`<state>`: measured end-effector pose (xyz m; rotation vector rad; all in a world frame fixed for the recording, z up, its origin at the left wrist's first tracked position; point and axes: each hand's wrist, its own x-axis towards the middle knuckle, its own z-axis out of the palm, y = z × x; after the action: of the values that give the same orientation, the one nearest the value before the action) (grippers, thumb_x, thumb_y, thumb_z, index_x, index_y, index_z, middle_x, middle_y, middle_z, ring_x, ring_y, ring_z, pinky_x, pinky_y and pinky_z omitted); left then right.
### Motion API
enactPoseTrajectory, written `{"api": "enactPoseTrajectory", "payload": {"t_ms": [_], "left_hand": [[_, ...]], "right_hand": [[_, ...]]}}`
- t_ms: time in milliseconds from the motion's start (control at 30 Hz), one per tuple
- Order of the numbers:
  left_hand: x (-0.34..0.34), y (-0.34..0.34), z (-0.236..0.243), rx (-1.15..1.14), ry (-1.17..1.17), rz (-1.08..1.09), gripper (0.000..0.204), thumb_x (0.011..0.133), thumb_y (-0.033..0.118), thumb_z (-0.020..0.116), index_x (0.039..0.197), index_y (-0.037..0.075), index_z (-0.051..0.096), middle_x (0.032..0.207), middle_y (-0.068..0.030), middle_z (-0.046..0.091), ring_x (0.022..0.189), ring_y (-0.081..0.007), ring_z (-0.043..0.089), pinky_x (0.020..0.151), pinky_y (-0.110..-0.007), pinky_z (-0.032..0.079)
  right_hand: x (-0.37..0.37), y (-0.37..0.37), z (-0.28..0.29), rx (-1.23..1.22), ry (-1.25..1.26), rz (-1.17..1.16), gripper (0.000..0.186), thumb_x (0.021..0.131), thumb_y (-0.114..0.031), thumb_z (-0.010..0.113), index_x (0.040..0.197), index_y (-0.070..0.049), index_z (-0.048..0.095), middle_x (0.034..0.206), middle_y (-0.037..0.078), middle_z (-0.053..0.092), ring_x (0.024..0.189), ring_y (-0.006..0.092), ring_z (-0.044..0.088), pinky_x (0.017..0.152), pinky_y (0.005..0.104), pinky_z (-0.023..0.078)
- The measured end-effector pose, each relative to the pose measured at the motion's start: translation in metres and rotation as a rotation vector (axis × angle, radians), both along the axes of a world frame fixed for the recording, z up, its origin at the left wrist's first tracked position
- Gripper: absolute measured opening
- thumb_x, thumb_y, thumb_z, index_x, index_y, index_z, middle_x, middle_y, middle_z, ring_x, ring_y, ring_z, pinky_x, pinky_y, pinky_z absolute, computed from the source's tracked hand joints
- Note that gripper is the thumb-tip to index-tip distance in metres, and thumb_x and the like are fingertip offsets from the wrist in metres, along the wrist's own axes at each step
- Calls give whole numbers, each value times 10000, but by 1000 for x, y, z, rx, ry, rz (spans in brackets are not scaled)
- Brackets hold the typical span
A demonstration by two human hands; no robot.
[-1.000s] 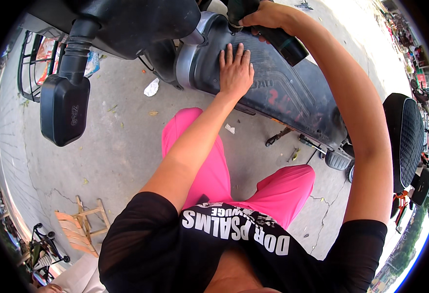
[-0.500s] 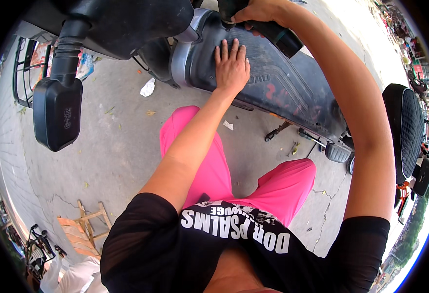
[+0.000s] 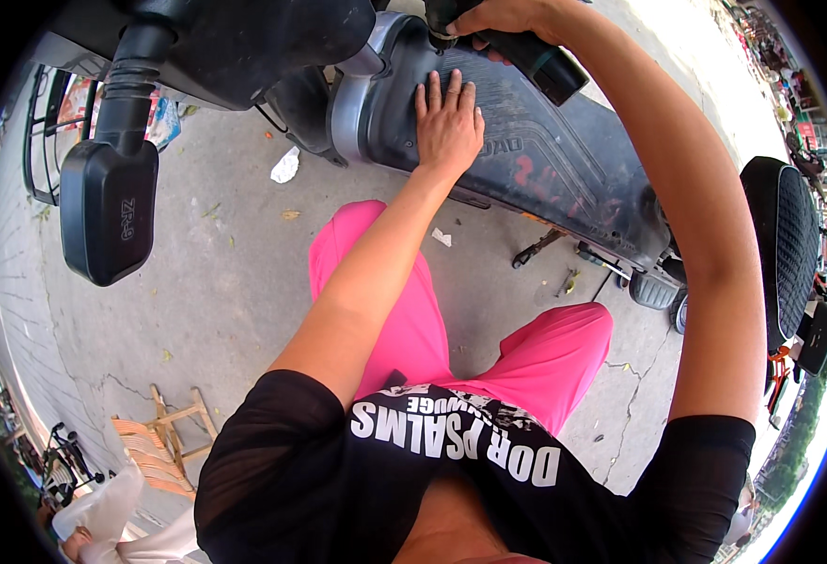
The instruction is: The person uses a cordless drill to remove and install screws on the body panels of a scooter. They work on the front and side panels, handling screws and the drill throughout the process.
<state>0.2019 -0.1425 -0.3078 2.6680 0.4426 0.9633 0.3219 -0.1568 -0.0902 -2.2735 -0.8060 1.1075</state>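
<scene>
My left hand (image 3: 449, 130) lies flat, fingers stretched forward, on the dark plastic footboard (image 3: 568, 174) of an electric scooter. At the top of the view my right hand (image 3: 505, 17) grips a black cordless drill (image 3: 547, 71). Its battery end points down and to the right, over the footboard. The drill's chuck end is beside the front of the footboard, just beyond my left fingertips. The top edge cuts off part of the drill, and I cannot make out what its tip touches.
A black mirror (image 3: 110, 211) on a stalk hangs at the left. The scooter's quilted black seat (image 3: 778, 249) stands at the right. White paper scraps (image 3: 285, 165) lie on the concrete. Behind me at lower left are a wooden folding chair (image 3: 161, 442) and a person in pale clothing (image 3: 103, 517).
The person in pale clothing at lower left has shifted, and a hand now shows there. My left hand stays on the footboard, and my right hand keeps its hold on the drill.
</scene>
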Motion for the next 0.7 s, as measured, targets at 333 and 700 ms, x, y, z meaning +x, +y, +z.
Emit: {"api": "enactPoseTrajectory", "payload": {"t_ms": [333,700], "left_hand": [[3,-4,1,-2,-10,-7,399,876,237,517,1230,56,549,1379,-125,462,1311,-370,357,1100,-498,205],[0,-4,3,-36,-26,-17,404,877,249,505,1230,60,555,1383,-125,461,1316,-368,355,1112,-481,197]], "right_hand": [[1,-1,5,-29,-84,-5,301,781,-268,730,843,23,681,753,94,654,622,194,608,602,345,503],[-7,-11,28,-70,-63,-150,291,764,-195,726,926,37,659,801,131,670,649,222,647,606,373,544]]}}
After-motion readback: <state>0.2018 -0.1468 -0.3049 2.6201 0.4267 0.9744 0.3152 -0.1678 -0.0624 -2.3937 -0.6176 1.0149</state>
